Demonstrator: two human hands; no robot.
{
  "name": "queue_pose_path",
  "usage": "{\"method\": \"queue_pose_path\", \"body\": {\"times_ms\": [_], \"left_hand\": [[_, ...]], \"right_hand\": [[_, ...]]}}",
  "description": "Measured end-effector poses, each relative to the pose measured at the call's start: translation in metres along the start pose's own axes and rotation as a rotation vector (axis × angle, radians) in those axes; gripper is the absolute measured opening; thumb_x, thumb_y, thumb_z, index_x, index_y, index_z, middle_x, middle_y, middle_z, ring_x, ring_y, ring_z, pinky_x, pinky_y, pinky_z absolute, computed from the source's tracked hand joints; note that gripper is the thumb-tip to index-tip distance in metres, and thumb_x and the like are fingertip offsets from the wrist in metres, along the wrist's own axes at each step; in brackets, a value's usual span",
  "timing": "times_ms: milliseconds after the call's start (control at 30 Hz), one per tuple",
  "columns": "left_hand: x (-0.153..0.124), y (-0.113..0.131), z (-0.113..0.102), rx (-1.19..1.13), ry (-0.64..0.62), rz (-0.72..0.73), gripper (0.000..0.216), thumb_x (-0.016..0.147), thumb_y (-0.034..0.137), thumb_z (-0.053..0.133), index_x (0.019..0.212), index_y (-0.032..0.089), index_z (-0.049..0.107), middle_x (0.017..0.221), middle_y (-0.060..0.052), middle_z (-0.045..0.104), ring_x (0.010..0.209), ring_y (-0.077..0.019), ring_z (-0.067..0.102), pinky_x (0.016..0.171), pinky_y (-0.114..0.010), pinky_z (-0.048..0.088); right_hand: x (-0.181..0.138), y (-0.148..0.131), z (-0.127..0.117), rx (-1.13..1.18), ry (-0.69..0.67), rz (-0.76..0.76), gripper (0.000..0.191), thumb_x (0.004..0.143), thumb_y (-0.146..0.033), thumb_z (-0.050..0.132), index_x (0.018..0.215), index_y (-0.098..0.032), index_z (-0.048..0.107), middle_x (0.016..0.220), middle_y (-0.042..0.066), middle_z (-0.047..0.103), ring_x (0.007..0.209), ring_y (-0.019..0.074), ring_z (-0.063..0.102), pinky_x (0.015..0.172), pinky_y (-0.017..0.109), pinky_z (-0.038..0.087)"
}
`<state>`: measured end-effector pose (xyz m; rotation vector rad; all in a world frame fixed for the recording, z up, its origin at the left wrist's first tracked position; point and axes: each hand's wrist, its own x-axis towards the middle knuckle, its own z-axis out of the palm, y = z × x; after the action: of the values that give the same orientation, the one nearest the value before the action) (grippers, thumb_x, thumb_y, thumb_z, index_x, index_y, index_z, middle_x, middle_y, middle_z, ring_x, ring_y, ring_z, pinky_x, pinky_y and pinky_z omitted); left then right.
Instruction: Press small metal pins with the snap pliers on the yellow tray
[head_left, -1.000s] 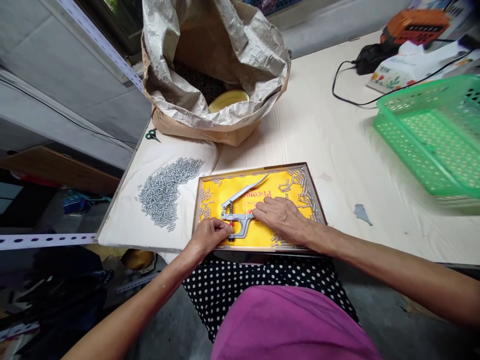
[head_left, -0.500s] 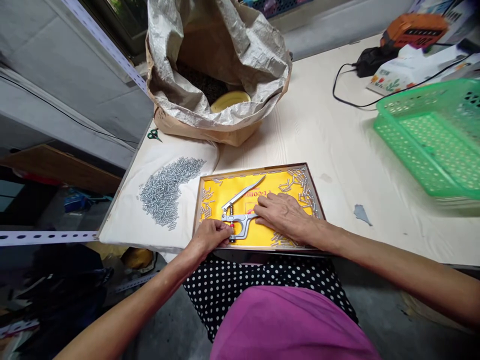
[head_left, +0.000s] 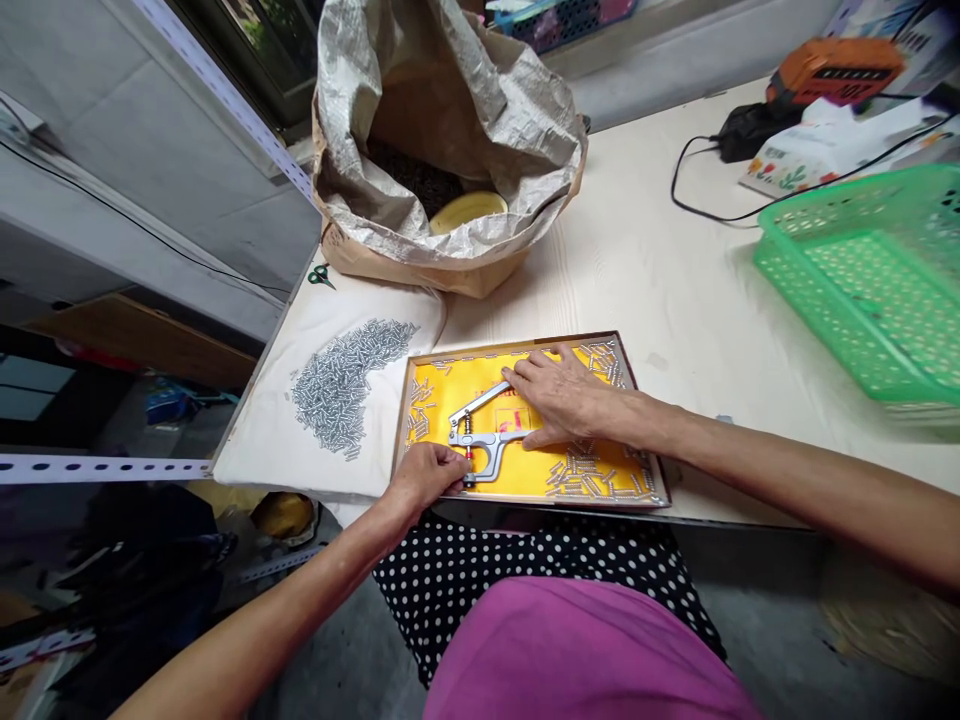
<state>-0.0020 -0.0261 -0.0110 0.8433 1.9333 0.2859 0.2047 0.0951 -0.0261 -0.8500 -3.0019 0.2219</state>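
Observation:
Silver snap pliers (head_left: 491, 440) lie over the yellow bottom of a shallow tray (head_left: 525, 498), their two handles spread apart. My right hand (head_left: 566, 395) grips the handle ends, fingers on the upper handle and thumb by the lower one. At the red-tipped jaw, my left hand (head_left: 433, 472) is closed in a pinch; what it holds, if anything, is too small to make out. Small metal springs (head_left: 581, 475) are scattered along the tray's sides. Left of the tray, a heap of similar springs (head_left: 341, 385) lies on a white cloth (head_left: 255, 440).
Behind the tray stands an open woven sack (head_left: 427, 270) with a yellow bowl (head_left: 472, 210) inside. Green-handled scissors (head_left: 321, 276) lie near the sack. At the right are a green basket (head_left: 840, 330), a black cable (head_left: 705, 210) and an orange device (head_left: 836, 72).
My right hand has moved up and spread from the lower handle to reach the upper one, which sits slightly lower. My left hand stays at the jaw. The view has shifted slightly.

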Motion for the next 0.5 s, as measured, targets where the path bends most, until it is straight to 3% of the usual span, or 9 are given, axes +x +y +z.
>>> {"method": "queue_pose_path", "body": {"times_ms": [67, 133, 233, 300, 400, 500], "left_hand": [[-0.002, -0.003, -0.001, 0.064, -0.005, 0.018, 0.022, 0.079, 0.031, 0.065, 0.065, 0.014, 0.066, 0.051, 0.002, 0.059, 0.05, -0.0111, 0.051, 0.054, -0.023, 0.039], [-0.007, -0.006, 0.0, 0.209, 0.051, 0.127, 0.026, 0.083, 0.033, 0.061, 0.067, 0.014, 0.066, 0.06, -0.001, 0.062, 0.057, -0.0141, 0.057, 0.061, -0.026, 0.044], [-0.011, -0.006, 0.007, 0.48, 0.302, 0.5, 0.024, 0.087, 0.035, 0.061, 0.09, 0.013, 0.069, 0.094, -0.01, 0.069, 0.089, -0.0234, 0.063, 0.083, -0.036, 0.05], [-0.008, 0.001, 0.014, 0.6, 0.416, 0.759, 0.039, 0.084, 0.035, 0.066, 0.117, 0.015, 0.062, 0.123, -0.014, 0.063, 0.113, -0.0296, 0.056, 0.098, -0.045, 0.046], [0.006, 0.017, 0.025, 0.732, 0.346, 0.981, 0.062, 0.083, 0.032, 0.07, 0.137, 0.017, 0.046, 0.141, -0.015, 0.052, 0.126, -0.032, 0.047, 0.105, -0.05, 0.043], [0.019, 0.031, 0.028, 0.774, 0.253, 1.011, 0.057, 0.086, 0.029, 0.066, 0.137, 0.014, 0.044, 0.132, -0.016, 0.057, 0.118, -0.0296, 0.051, 0.102, -0.048, 0.046]], "right_hand": [[-0.004, -0.003, -0.003, -0.008, 0.007, -0.013, 0.066, 0.074, -0.061, 0.069, 0.118, -0.012, 0.06, 0.112, 0.014, 0.062, 0.103, 0.0314, 0.049, 0.09, 0.045, 0.034], [-0.008, -0.006, -0.004, -0.014, 0.01, -0.013, 0.055, 0.08, -0.057, 0.067, 0.111, -0.013, 0.062, 0.107, 0.013, 0.063, 0.1, 0.0298, 0.049, 0.088, 0.043, 0.034], [-0.015, -0.011, -0.004, 0.0, 0.008, -0.004, 0.049, 0.083, -0.053, 0.067, 0.109, -0.011, 0.062, 0.108, 0.014, 0.062, 0.099, 0.0284, 0.049, 0.086, 0.041, 0.035], [-0.018, -0.014, -0.003, 0.016, 0.034, -0.003, 0.048, 0.084, -0.05, 0.068, 0.11, -0.01, 0.061, 0.109, 0.014, 0.061, 0.099, 0.0278, 0.049, 0.084, 0.04, 0.036], [-0.019, -0.018, -0.002, 0.023, 0.079, 0.009, 0.048, 0.083, -0.048, 0.069, 0.11, -0.009, 0.06, 0.108, 0.014, 0.061, 0.098, 0.0275, 0.049, 0.082, 0.039, 0.039], [-0.017, -0.022, -0.001, 0.029, 0.088, 0.033, 0.047, 0.084, -0.045, 0.07, 0.111, -0.008, 0.06, 0.106, 0.013, 0.061, 0.095, 0.0272, 0.05, 0.079, 0.039, 0.041]]}}
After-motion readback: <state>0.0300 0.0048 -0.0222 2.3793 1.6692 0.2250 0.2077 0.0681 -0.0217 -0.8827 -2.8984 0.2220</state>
